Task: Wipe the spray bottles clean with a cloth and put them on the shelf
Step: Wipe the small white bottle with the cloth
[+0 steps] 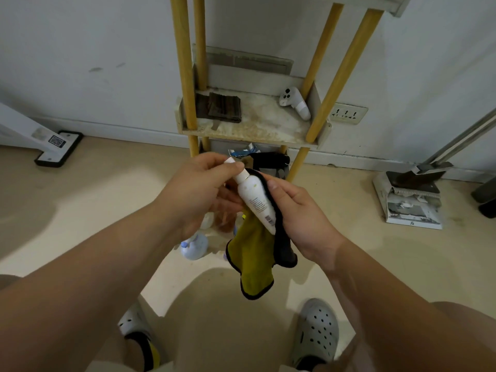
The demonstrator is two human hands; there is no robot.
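Note:
I hold a white spray bottle (256,198) tilted in front of me, its cap toward the upper left. My left hand (198,189) pinches the bottle's cap end between thumb and fingers. My right hand (300,216) grips the bottle's body through a yellow cloth with a black edge (255,261), which hangs down below the bottle. The shelf (257,127) with yellow posts stands against the wall just beyond my hands. On the floor under my hands lie other bottles, one pale blue (194,245), partly hidden.
A folded dark cloth (220,107) and a white controller (295,103) lie on the shelf board. Dark items sit on the lower level. A dustpan with broom (413,194) stands at the right, a white stand base (59,147) at the left, a wall socket (347,114) beside the shelf.

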